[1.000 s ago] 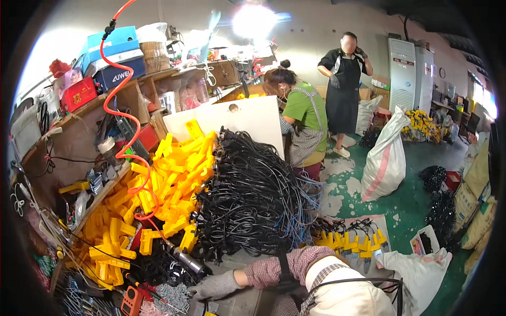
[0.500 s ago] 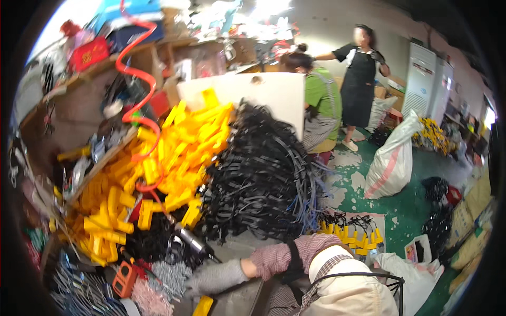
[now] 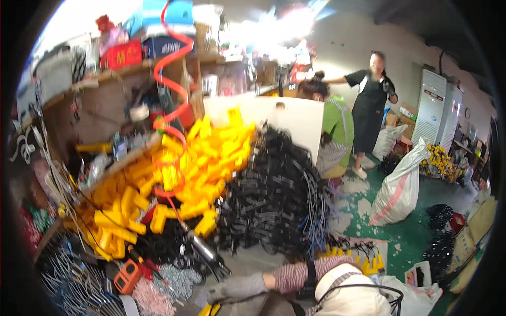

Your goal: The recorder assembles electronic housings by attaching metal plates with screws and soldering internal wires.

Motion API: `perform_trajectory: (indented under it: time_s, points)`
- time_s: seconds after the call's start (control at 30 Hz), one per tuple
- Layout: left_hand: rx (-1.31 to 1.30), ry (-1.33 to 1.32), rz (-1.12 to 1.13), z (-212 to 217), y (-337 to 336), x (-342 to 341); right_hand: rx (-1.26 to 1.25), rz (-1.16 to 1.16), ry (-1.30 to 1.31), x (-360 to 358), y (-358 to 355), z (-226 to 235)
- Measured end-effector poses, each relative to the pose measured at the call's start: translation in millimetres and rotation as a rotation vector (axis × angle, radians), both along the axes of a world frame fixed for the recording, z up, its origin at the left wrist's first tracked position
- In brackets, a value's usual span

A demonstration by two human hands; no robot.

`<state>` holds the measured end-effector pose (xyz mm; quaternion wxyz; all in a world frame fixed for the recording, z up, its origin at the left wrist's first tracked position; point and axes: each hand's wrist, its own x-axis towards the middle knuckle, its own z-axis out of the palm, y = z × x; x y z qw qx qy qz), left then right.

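Observation:
My right hand [image 3: 232,289], in a grey knit glove, reaches leftward near the bottom of the view from a red-and-white checked sleeve. Its fingers are blurred and partly hidden, so their grip does not show. Just below the fingertips lies a yellow plastic piece [image 3: 210,309], cut by the lower edge; I cannot tell whether it is held. A silver and black power screwdriver [image 3: 204,252] hangs from an orange coiled hose [image 3: 171,73], above and left of the glove. My left hand is out of view.
Heaps of yellow plastic housings [image 3: 205,158] and black cables [image 3: 269,195] lie ahead. At left are grey cable bundles [image 3: 79,284], an orange box-shaped tool [image 3: 127,276] and pink strips [image 3: 152,299]. A white sack [image 3: 398,189] and two people [image 3: 337,121] are farther right.
The whole view has shifted, so most things appear lower and to the right. The gloved hand stays near the yellow piece. The standing person keeps one arm out.

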<state>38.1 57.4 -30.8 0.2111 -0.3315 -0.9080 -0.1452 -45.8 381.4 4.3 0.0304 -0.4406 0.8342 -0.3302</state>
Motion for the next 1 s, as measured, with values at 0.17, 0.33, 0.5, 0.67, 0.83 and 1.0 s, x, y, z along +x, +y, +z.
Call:
perform_trajectory:
  time_s: [0.17, 0.33, 0.5, 0.67, 0.83, 1.0]
  points:
    - [-0.049, 0.062, -0.028, -15, -18, -4, -0.103, -0.01, 0.09, 13, -17, 14]
    - [-0.021, 0.12, -0.053, -22, -13, -9, -0.168, 0.001, 0.067, 9, -12, 7]
    - [-0.025, 0.106, -0.047, -16, -10, -7, -0.22, -0.016, -0.014, -2, -17, -9]
    - [-0.101, 0.108, -0.046, -16, -12, -4, -0.254, 0.038, -0.059, -4, -15, -11]
    - [-0.058, 0.042, -0.075, 7, 10, 2, -0.08, -0.004, 0.086, -6, -7, -30]
    - [-0.212, -0.196, 0.058, 15, 1, -3, 0.006, -0.061, 0.092, 11, -36, 31]
